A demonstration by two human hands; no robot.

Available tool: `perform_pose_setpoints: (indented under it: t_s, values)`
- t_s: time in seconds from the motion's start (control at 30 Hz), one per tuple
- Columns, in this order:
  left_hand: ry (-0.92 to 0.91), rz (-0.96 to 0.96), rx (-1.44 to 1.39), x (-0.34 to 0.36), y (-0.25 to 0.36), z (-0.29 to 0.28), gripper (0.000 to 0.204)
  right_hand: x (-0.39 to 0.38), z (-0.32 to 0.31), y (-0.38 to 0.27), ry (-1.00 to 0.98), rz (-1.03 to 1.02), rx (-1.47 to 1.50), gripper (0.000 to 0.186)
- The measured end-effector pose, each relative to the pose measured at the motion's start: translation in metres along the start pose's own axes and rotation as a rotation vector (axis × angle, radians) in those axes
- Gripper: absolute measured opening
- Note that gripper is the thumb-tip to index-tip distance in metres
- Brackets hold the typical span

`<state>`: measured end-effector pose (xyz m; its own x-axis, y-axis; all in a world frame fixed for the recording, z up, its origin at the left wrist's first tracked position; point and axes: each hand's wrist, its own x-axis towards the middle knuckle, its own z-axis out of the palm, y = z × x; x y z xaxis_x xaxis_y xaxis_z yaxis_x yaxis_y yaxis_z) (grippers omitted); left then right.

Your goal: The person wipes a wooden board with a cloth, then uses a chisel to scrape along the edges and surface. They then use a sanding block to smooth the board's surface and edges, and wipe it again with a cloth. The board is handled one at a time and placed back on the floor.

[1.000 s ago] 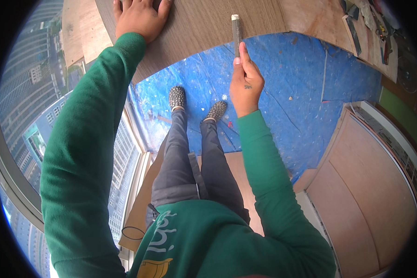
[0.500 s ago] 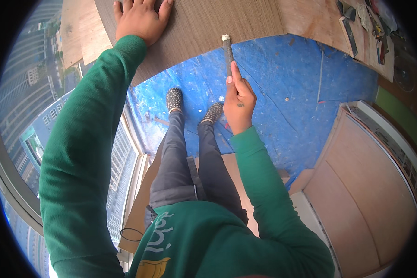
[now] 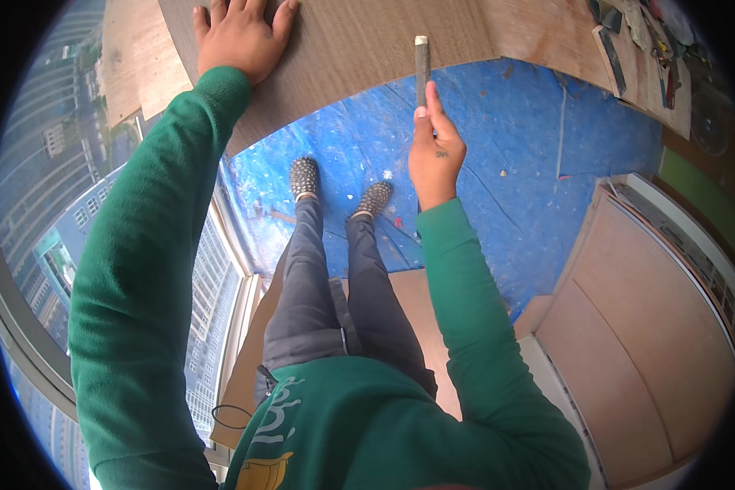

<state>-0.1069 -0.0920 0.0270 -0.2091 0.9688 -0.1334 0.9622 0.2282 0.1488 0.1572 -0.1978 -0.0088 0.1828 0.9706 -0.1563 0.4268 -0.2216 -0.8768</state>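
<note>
My left hand lies flat on a brown wood-grain panel, fingers spread toward the far edge of the view. My right hand is closed around a narrow grey file-like bar with a pale end. The bar points away from me, its far end overlapping the panel in view. Whether it touches the panel I cannot tell. The thumb and a finger stretch along the bar, and the hand hides its lower part.
Blue plastic sheeting covers the floor around my feet. At the far right, tools and scraps lie on a pale plywood board. A large wooden panelled piece stands at the right. A window runs along the left.
My right hand and the grey bar have moved away from me and slightly to the right. My left hand stays flat on the panel, and the view has shifted a little.
</note>
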Motion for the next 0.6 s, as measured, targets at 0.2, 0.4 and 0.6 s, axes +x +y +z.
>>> perform_pose_setpoints:
  t_s: [0.2,0.4,0.6]
  values:
    - [0.011,0.018,-0.017,0.003,0.006,0.000,0.072,0.052,-0.024,0.001,0.117,0.045,0.104,0.039]
    - [-0.008,-0.014,-0.004,-0.002,0.000,-0.006,0.072,0.007,-0.008,0.009,0.048,-0.006,-0.072,0.042]
    - [0.016,0.014,-0.073,0.001,0.009,-0.003,0.073,0.087,-0.059,0.009,0.182,0.107,0.159,0.044]
